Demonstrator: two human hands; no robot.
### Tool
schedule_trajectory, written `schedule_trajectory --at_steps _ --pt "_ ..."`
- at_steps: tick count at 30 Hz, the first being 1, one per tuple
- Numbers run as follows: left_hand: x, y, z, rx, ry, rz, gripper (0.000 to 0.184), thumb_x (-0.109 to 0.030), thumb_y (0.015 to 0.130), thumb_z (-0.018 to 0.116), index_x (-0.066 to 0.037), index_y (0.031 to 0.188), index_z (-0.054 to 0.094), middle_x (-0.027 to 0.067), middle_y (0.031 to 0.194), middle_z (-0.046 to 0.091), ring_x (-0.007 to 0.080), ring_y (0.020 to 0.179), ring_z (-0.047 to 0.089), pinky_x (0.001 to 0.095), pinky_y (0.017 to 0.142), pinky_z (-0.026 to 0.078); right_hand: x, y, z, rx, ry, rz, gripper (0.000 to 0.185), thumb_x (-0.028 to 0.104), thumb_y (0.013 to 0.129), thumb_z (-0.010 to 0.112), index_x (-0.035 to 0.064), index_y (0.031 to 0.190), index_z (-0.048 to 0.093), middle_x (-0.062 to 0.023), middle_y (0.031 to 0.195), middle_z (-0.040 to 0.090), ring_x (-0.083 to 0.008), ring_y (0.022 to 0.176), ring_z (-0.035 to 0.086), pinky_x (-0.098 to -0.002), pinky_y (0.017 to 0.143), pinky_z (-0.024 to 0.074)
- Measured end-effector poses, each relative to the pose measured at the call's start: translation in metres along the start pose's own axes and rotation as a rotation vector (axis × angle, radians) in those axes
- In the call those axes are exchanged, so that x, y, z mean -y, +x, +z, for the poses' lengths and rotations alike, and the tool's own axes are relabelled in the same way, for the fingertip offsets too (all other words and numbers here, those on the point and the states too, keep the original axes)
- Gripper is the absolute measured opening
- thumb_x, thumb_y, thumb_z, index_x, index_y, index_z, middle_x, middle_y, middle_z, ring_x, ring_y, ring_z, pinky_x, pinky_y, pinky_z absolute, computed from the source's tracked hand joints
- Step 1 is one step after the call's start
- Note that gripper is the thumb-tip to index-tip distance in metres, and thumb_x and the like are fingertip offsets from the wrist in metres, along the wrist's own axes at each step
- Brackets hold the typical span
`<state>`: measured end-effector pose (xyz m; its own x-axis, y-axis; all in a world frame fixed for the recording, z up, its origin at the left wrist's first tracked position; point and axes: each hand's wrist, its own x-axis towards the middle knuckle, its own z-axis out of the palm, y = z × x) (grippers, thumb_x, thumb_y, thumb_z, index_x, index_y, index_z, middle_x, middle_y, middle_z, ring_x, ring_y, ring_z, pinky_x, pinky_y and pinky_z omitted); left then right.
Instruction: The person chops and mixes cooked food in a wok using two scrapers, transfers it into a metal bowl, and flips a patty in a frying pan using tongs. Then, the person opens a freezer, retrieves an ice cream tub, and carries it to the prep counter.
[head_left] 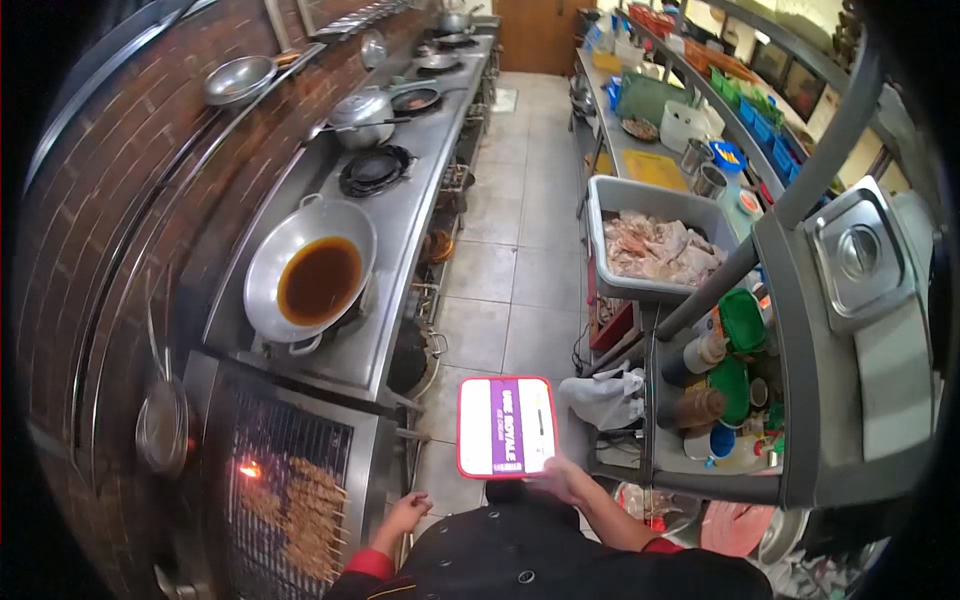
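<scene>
A rectangular ice cream tub (507, 428) with a red rim and a white and purple lid reading "UBE ROYALE" is in front of my body. My right hand (562, 482) grips its lower right corner. My left hand (405, 515) hangs beside the grill, holding nothing, its fingers loosely bent and a little apart. On the grill (290, 420) lie several meat skewers (315, 510), with a small flame (249, 469) near their left end. Behind the grill, a large wok (262, 270) holds brown liquid. What the tub contains is hidden under its lid.
A tiled aisle (480, 330) runs ahead to a wooden door (545, 35). On the left counter are a lidded pot (362, 105) and pans. At right, a grey bin (640, 287) holds raw meat, and a grey shelf rack (735, 488) carries bottles (703, 352). A white plastic bag (605, 400) hangs nearby.
</scene>
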<state>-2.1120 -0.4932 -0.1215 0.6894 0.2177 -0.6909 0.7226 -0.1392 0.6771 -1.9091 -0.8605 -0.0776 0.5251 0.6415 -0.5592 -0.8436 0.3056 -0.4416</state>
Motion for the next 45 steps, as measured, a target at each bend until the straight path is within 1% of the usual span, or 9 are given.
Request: schedule_trajectory --at_steps 7,9,14,23,27,33,39,41,45 --pt "-0.089 0.043 -0.016 -0.006 0.043 -0.117 0.044 -0.022 0.090 0.072 0.000 0.126 0.061 0.0062 0.096 0.070 0.0147 0.086 0.066 0.0300 0.076 0.052 0.128 0.093 0.070 0.087 -0.078 -0.061 0.077 0.028 0.085 0.065 0.0172 0.151 0.027 -0.0119 0.141 0.045 -0.0291 0.124 0.051 -0.0556 0.104 0.0424" --pt "-0.091 0.082 -0.011 -0.100 -0.140 0.074 0.045 -0.025 0.089 0.073 0.000 0.126 0.062 0.0069 0.100 0.072 0.0140 0.088 0.066 0.0290 0.078 0.052 0.170 0.117 0.090 0.078 -0.112 -0.064 0.076 0.029 0.084 0.066 0.0156 0.150 0.030 -0.0127 0.141 0.046 -0.0295 0.124 0.051 -0.0553 0.103 0.0426" --pt "-0.137 0.206 -0.025 -0.041 0.026 0.029 0.047 -0.028 0.088 0.074 -0.001 0.126 0.063 0.0077 0.105 0.072 0.0120 0.093 0.065 0.0301 0.084 0.051 0.258 0.196 0.123 0.156 -0.003 -0.035 0.065 0.026 0.084 0.062 0.0013 0.141 0.044 -0.0167 0.134 0.057 -0.0328 0.124 0.055 -0.0550 0.104 0.0444" --pt "-0.437 0.393 -0.075 0.136 -0.043 0.116 0.047 -0.026 0.093 0.068 -0.001 0.132 0.059 0.0134 0.119 0.068 0.0167 0.106 0.064 0.0310 0.091 0.050 0.421 0.238 0.139 -0.012 0.027 -0.195 0.081 0.030 0.072 0.070 -0.0009 0.142 0.041 -0.0181 0.132 0.058 -0.0346 0.118 0.060 -0.0522 0.099 0.0509" --pt "-0.562 0.491 -0.092 0.078 0.100 0.413 0.045 -0.028 0.094 0.068 -0.002 0.130 0.060 0.0125 0.118 0.068 0.0176 0.107 0.064 0.0328 0.092 0.050 0.478 0.229 0.131 -0.127 0.105 -0.320 0.083 0.030 0.071 0.069 -0.0010 0.143 0.040 -0.0187 0.132 0.058 -0.0350 0.115 0.062 -0.0505 0.094 0.0553" --pt "-0.707 0.586 -0.098 0.001 0.251 0.517 0.042 -0.025 0.094 0.069 -0.003 0.128 0.060 0.0097 0.111 0.070 0.0171 0.099 0.065 0.0324 0.088 0.052 0.565 0.281 0.072 -0.107 0.180 -0.452 0.082 0.029 0.070 0.069 -0.0040 0.140 0.041 -0.0197 0.128 0.060 -0.0353 0.112 0.063 -0.0508 0.095 0.0544" --pt "-0.616 0.732 -0.085 0.065 0.508 0.296 0.045 -0.030 0.089 0.071 -0.004 0.125 0.064 0.0177 0.107 0.073 0.0255 0.099 0.070 0.0359 0.086 0.054 0.679 0.375 0.053 -0.115 0.170 -0.436 0.082 0.031 0.072 0.067 -0.0009 0.143 0.042 -0.0183 0.132 0.059 -0.0360 0.117 0.060 -0.0516 0.100 0.0477" --pt "-0.636 0.721 -0.068 0.233 0.290 0.167 0.044 -0.028 0.089 0.071 -0.003 0.125 0.064 0.0112 0.093 0.073 0.0178 0.084 0.069 0.0328 0.076 0.053 0.724 0.399 0.049 -0.090 0.162 -0.424 0.083 0.032 0.072 0.068 -0.0013 0.143 0.041 -0.0186 0.134 0.058 -0.0363 0.119 0.059 -0.0530 0.101 0.0462" --pt "-0.696 0.730 -0.050 0.139 0.158 0.154 0.044 -0.028 0.088 0.072 -0.002 0.123 0.065 0.0066 0.087 0.072 0.0147 0.079 0.067 0.0315 0.074 0.053 0.812 0.466 0.048 -0.095 0.157 -0.364 0.079 0.029 0.072 0.068 -0.0023 0.140 0.043 -0.0186 0.130 0.059 -0.0352 0.115 0.062 -0.0528 0.098 0.0520"
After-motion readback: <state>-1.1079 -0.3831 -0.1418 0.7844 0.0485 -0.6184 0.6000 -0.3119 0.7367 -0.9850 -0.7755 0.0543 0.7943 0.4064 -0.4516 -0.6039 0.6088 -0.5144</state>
